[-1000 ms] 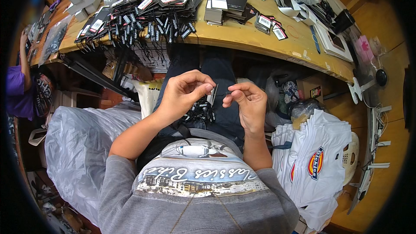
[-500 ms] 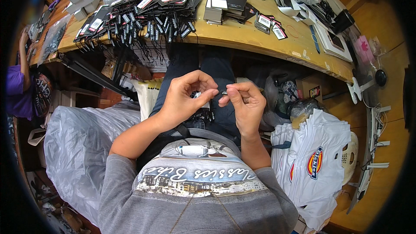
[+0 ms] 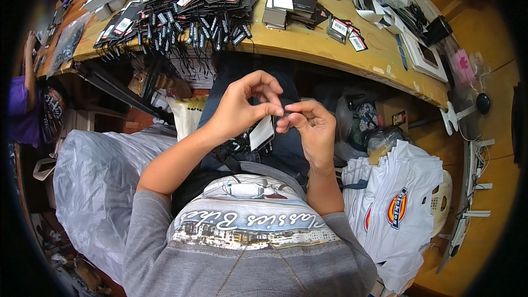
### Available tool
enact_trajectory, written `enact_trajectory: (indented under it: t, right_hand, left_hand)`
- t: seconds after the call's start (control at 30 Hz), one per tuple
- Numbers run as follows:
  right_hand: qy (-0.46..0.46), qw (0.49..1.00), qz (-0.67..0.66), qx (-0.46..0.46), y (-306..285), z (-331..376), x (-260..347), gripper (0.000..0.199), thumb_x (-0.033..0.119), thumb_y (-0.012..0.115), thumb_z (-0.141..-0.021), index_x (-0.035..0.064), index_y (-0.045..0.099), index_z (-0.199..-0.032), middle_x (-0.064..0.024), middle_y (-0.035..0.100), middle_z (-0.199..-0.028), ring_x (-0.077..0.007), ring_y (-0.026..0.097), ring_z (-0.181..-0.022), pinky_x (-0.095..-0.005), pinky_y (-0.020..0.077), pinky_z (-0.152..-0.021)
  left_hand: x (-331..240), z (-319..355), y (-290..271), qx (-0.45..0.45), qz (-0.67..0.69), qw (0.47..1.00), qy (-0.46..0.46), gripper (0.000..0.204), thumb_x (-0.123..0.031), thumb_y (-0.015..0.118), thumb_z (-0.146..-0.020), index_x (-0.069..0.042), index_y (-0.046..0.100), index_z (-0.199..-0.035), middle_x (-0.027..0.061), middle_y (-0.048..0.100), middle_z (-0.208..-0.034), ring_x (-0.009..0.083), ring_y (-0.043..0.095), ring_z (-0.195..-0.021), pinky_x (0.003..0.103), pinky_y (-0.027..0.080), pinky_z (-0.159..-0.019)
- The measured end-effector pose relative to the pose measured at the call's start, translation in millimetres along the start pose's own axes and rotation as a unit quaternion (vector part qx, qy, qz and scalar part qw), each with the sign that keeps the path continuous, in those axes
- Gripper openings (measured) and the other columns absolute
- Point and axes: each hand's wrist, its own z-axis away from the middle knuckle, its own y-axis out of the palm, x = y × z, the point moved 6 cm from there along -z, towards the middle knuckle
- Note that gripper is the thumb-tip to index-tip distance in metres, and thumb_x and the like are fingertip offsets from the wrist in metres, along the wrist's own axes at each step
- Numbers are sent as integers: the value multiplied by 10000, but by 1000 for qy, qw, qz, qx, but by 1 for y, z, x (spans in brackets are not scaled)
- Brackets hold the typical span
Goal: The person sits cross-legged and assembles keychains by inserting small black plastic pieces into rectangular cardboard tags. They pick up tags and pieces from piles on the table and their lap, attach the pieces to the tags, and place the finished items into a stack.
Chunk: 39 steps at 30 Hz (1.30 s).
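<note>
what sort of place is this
Probably a small garment finishing or packing workshop: a wooden table bears a heap of black tags with cords, and stacked white garments lie at the person's right.

A yellowish wooden counter [image 3: 385, 58] is spanning the upper part of the view, its worn front edge showing pale scuffs. To the left, a redder-brown tabletop [image 3: 71, 14] is adjoining it, while dark metal framing [image 3: 118, 93] is slanting through the shadow beneath the counter. Reddish-brown floor [image 3: 132, 125] is peeking through gaps on the left side. On the right, a broad orange-brown wooden surface [image 3: 492, 132] is rising along the rim, too distorted to read clearly as wall or floor. Light is falling brightly on the counter, leaving the space underneath dim.
</note>
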Motion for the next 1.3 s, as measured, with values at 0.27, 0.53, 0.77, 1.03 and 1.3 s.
enact_trajectory:
  t: [0.27,0.53,0.77,1.03,1.3]
  right_hand:
    - [-101,978,-23,-182,-39,-40,-20,85,-12,508,-777,-8,448,-836,-126,580,-730,-131,566,-614,-214,456,-565]
    - [-233,891,231,-313,-53,-56,-33,99,-28,589,-716,-19,493,-737,-38,540,-691,-72,533,-593,-178,441,-534]
    - [-276,839,343,-319,-38,-53,-18,113,-15,602,-687,-12,489,-694,-84,525,-644,-146,515,-516,-230,419,-489]
    - [-282,823,384,-310,-37,-59,-17,104,0,579,-701,-12,478,-680,-86,499,-595,-161,500,-490,-254,404,-463]
    - [-230,912,222,-257,-38,-43,9,105,-56,580,-704,-21,506,-769,-51,537,-716,-66,504,-568,-181,415,-494]
  left_hand:
    - [86,-25,13,92,305,926,-201,577,-337,541,-775,-16,251,-1157,145,487,-1061,227,498,-975,315,374,-843]
    - [99,-38,25,113,354,900,-227,302,-297,422,-848,-83,390,-1058,20,519,-951,106,517,-833,244,435,-694]
    - [107,-45,20,81,382,894,-220,292,-279,352,-872,-51,432,-1036,48,535,-930,147,542,-835,283,464,-715]
    - [106,-45,15,54,369,894,-247,299,-253,381,-864,-15,452,-1030,88,546,-899,172,554,-798,325,487,-677]
    - [81,-28,9,36,135,971,-195,181,-107,590,-739,-14,532,-884,14,526,-849,69,489,-737,209,384,-673]
